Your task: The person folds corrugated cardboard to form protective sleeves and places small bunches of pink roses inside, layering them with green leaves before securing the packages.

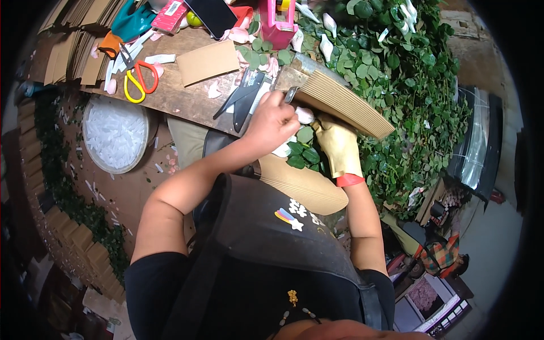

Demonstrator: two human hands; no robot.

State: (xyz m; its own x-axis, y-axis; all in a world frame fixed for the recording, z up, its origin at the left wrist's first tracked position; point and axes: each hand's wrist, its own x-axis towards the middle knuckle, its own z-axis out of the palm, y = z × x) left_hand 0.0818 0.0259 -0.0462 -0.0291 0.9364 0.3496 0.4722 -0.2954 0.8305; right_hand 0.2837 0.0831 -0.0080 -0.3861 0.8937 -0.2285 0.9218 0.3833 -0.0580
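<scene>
Yellow glove (342,154) covers the right hand (335,139); from here I cannot tell its grip. The left hand (272,122) curls beside a pale flower (304,115), its hold unclear.

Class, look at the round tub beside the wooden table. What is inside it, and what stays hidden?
The tub holds a heap of small, loose white pieces. Only the top layer shows; it covers the tub's bottom and whatever lies deeper.
</scene>
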